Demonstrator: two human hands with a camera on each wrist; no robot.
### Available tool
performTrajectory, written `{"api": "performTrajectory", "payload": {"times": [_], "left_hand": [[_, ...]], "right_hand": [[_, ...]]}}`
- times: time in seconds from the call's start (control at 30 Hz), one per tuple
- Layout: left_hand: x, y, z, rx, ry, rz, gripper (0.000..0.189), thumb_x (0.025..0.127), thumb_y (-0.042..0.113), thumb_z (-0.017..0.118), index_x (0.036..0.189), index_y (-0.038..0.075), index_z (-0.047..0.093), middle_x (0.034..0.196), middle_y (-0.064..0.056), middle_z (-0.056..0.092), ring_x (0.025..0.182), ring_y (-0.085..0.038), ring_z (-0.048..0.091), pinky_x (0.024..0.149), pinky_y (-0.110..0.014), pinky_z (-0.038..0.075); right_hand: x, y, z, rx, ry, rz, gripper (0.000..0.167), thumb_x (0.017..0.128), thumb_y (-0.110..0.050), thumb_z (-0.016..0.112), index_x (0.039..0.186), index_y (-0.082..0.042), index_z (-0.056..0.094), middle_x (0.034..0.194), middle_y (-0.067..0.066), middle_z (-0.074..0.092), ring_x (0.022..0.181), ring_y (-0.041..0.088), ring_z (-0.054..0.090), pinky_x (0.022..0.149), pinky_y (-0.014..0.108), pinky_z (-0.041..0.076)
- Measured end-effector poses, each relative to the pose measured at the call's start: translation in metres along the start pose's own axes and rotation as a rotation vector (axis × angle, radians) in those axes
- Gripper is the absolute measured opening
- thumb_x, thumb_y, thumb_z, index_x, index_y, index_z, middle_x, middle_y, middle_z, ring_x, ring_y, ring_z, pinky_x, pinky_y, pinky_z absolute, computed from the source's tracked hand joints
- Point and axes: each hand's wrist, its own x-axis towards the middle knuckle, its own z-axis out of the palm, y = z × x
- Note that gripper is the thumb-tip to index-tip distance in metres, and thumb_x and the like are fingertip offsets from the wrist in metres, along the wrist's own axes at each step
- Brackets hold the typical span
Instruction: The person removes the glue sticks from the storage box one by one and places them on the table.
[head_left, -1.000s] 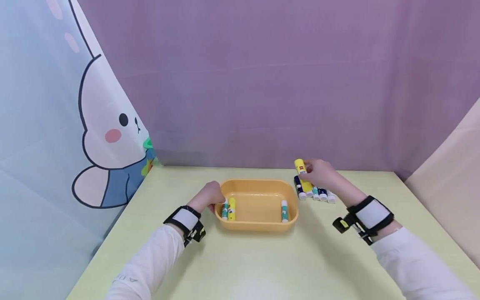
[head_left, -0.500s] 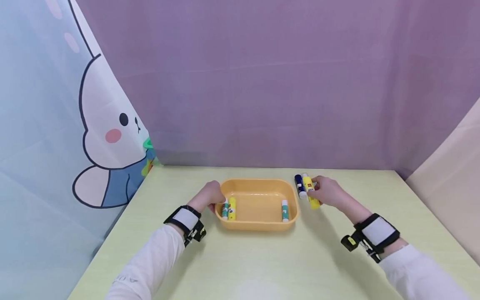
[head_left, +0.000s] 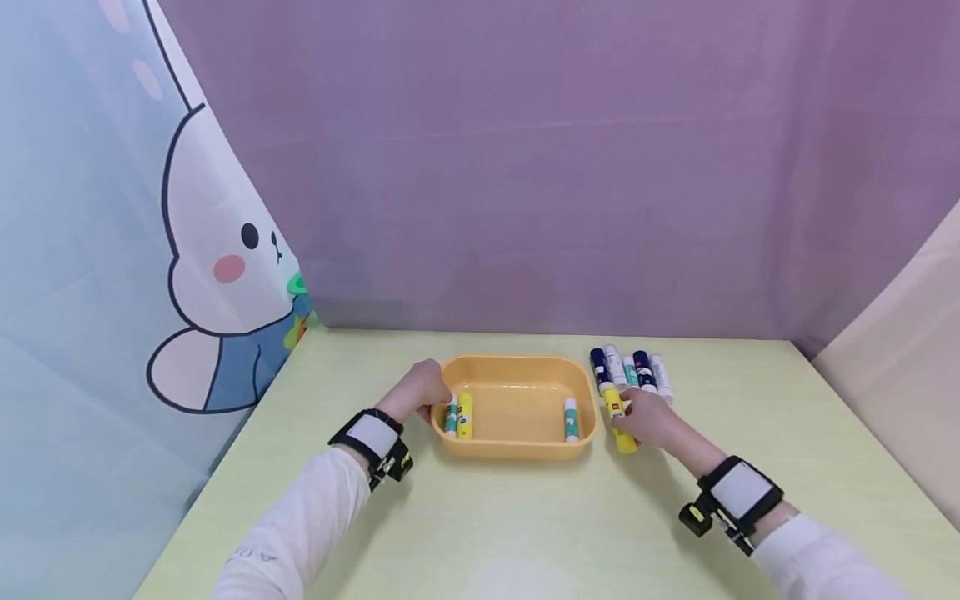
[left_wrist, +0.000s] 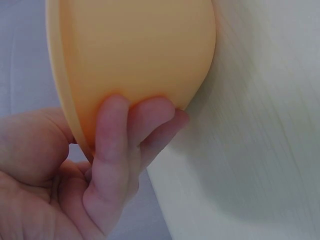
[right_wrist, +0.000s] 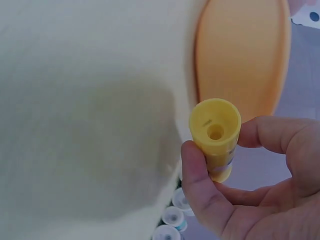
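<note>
My left hand (head_left: 420, 390) grips the left rim of an orange plastic tray (head_left: 517, 451); in the left wrist view its fingers press the outer wall, with the thumb over the rim. To the right of the tray, my right hand (head_left: 651, 419) pinches a yellow glue stick (right_wrist: 216, 145) between thumb and fingers, its hollow base end facing the wrist camera. Inside the tray, a teal glue stick (head_left: 452, 423) and another yellow glue stick (head_left: 465, 417) stand side by side at the left. A second teal glue stick (head_left: 572, 421) is at the tray's right end.
Just beyond the right hand lies a row of glue sticks, among them a dark blue one (head_left: 642, 368) and a white one (head_left: 661, 377). The pale table (head_left: 495, 533) ends at a purple curtain (head_left: 525, 167). A printed blue cloth (head_left: 75, 333) hangs at left.
My right hand has drawn the yellow glue stick from above the row toward me, to beside the tray's right front corner. The left hand has stayed on the tray.
</note>
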Motion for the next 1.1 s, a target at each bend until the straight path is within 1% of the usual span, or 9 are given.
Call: {"api": "performTrajectory", "payload": {"times": [0.2,0.43,0.63,0.83,1.1], "left_hand": [[-0.001,0.0,0.0,0.0,0.0,0.012,0.031,0.085,0.004,0.061,0.112,-0.009,0.051,0.084,-0.016,0.058,0.05,-0.023,0.064,0.052,-0.034,0.06],[0.003,0.0,0.001,-0.004,-0.003,0.007,0.032,0.085,0.003,0.06,0.113,-0.009,0.052,0.085,-0.017,0.059,0.049,-0.023,0.064,0.055,-0.035,0.06],[0.004,-0.001,0.002,0.003,-0.003,0.006,0.032,0.085,0.004,0.06,0.112,-0.009,0.051,0.085,-0.016,0.059,0.049,-0.023,0.064,0.055,-0.036,0.06],[0.002,0.0,0.001,-0.005,-0.002,0.011,0.032,0.084,0.003,0.06,0.112,-0.009,0.051,0.083,-0.016,0.059,0.049,-0.023,0.064,0.055,-0.035,0.06],[0.002,0.002,0.001,0.005,-0.004,-0.002,0.033,0.085,0.003,0.061,0.113,-0.009,0.051,0.084,-0.016,0.059,0.05,-0.023,0.064,0.054,-0.033,0.06]], "right_hand": [[0.003,0.004,0.011,0.007,0.017,-0.029,0.057,0.083,-0.014,0.063,0.126,0.017,0.041,0.093,0.021,0.059,0.062,0.016,0.058,0.05,0.025,0.054],[0.005,0.008,0.02,0.015,0.012,-0.014,0.056,0.083,-0.014,0.063,0.125,0.016,0.042,0.088,0.017,0.059,0.059,0.016,0.057,0.049,0.025,0.051],[0.006,0.008,0.021,0.029,0.011,-0.004,0.055,0.084,-0.014,0.062,0.125,0.015,0.042,0.086,0.015,0.058,0.059,0.016,0.056,0.049,0.024,0.051],[0.005,0.007,0.021,0.018,0.012,0.007,0.054,0.085,-0.015,0.062,0.125,0.015,0.042,0.086,0.015,0.059,0.06,0.016,0.056,0.05,0.024,0.05],[0.004,0.007,0.02,0.025,0.007,0.005,0.056,0.085,-0.016,0.061,0.126,0.017,0.04,0.082,0.014,0.059,0.058,0.016,0.057,0.049,0.024,0.052]]}}
